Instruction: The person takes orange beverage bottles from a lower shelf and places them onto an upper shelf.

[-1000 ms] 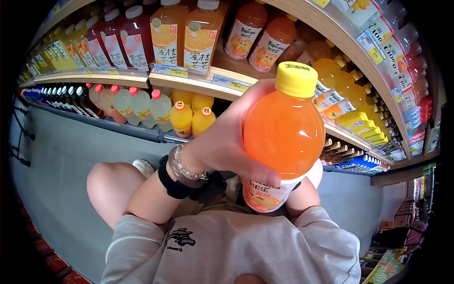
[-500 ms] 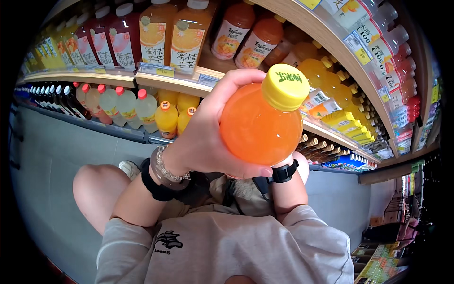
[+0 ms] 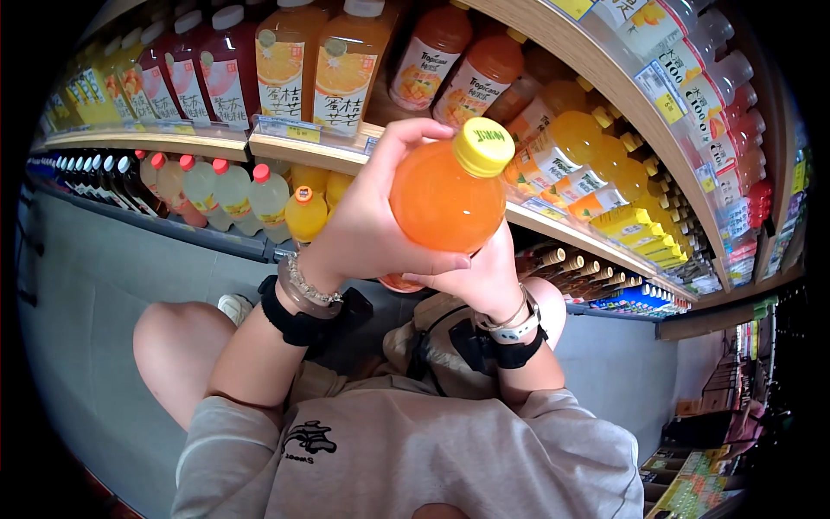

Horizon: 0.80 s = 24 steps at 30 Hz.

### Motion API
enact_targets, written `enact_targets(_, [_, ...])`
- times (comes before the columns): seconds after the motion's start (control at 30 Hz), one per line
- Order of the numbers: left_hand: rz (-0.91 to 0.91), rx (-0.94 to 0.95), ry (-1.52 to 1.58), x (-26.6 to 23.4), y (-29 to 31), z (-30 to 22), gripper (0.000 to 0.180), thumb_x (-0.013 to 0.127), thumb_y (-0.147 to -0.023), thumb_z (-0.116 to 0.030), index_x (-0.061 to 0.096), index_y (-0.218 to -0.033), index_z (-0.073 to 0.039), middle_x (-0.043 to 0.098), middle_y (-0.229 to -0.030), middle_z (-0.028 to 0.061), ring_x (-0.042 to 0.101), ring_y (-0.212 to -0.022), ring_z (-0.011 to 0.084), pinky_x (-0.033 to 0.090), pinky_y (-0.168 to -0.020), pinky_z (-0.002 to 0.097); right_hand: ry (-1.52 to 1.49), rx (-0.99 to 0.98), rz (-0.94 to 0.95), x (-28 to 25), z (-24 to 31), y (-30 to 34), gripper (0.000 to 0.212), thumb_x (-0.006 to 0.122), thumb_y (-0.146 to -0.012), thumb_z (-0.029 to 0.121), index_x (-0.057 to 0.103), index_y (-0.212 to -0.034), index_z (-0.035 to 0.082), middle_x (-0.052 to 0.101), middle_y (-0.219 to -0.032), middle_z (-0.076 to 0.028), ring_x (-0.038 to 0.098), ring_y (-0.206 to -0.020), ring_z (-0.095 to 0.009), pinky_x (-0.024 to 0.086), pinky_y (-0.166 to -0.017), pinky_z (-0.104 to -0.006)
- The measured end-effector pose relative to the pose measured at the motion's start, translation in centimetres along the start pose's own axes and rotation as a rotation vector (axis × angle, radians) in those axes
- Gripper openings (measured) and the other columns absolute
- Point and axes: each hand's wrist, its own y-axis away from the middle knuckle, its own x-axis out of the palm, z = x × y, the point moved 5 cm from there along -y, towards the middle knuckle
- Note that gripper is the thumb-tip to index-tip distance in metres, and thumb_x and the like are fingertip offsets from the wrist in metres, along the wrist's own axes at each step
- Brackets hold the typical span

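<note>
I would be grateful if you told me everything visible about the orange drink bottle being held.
The bottle looks like clear plastic, rounded at the shoulder and filled with orange liquid. Its ridged yellow cap, printed on top, is on. It tilts, cap toward the upper right, in front of the drink shelves. The left hand grips its side; the right hand appears to support it lower down. The hands hide most of its lower part.

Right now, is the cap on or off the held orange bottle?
On: the yellow cap covers the top of the orange bottle. Whether it's sealed, I cannot tell.
</note>
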Motion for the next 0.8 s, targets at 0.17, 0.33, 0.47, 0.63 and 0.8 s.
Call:
enact_targets(0.17, [0.076,0.154,-0.312,-1.0,-0.8,-0.4,0.094,0.088,-0.055,-0.025,0.034,-0.131,-0.008,0.046,-0.121,0.0087,0.047,-0.115,0.0197,0.035,-0.102,0.0349,-0.078,-0.148,-0.186,-2.1,-0.4,-0.6,0.097,0.089,-0.053,0.017,0.033,-0.13,0.002,0.05,-0.125,-0.012,0.053,-0.112,-0.021,0.043,-0.096,-0.0372])
enact_targets(0.33, [-0.223,0.126,-0.28,-5.0,-1.4,-0.4,0.033,0.074,-0.076,-0.012,0.059,-0.104,-0.001,0.062,-0.1,0.0061,0.057,-0.096,0.0134,0.045,-0.087,0.0288,0.253,-0.428,-0.469,-6.8,0.1,-3.9,0.077,0.085,-0.061,0.012,0.042,-0.123,0.001,0.057,-0.115,-0.013,0.058,-0.103,-0.023,0.049,-0.09,-0.0377])
enact_targets(0.47, [-0.265,0.043,-0.284,-5.5,-1.2,0.7,0.011,0.067,-0.082,-0.006,0.066,-0.089,0.002,0.066,-0.082,0.0049,0.061,-0.079,0.0104,0.048,-0.074,0.024,0.344,-0.484,-0.547,-9.9,-2.0,-7.5,0.085,0.088,-0.057,0.016,0.036,-0.122,0.0,0.054,-0.114,-0.013,0.056,-0.103,-0.023,0.047,-0.09,-0.0362])
enact_targets(0.63, [-0.22,-0.06,-0.361,-6.0,-1.2,2.2,0.02,0.059,-0.089,-0.013,0.066,-0.099,0.003,0.066,-0.083,0.0061,0.059,-0.078,0.0096,0.046,-0.071,0.0232,0.372,-0.445,-0.597,-10.1,-5.1,-9.6,0.086,0.089,-0.055,0.021,0.035,-0.118,-0.001,0.054,-0.113,-0.014,0.056,-0.103,-0.023,0.047,-0.089,-0.035])
enact_targets(0.8, [-0.142,-0.188,-0.371,-7.1,-1.5,3.9,0.034,0.041,-0.099,-0.019,0.055,-0.118,0.005,0.064,-0.086,0.0035,0.057,-0.086,0.009,0.045,-0.083,0.024,0.331,-0.191,-0.477,-10.5,-7.9,-12.0,0.075,0.088,-0.057,0.022,0.044,-0.111,-0.005,0.064,-0.1,-0.016,0.063,-0.09,-0.021,0.05,-0.081,-0.0318])
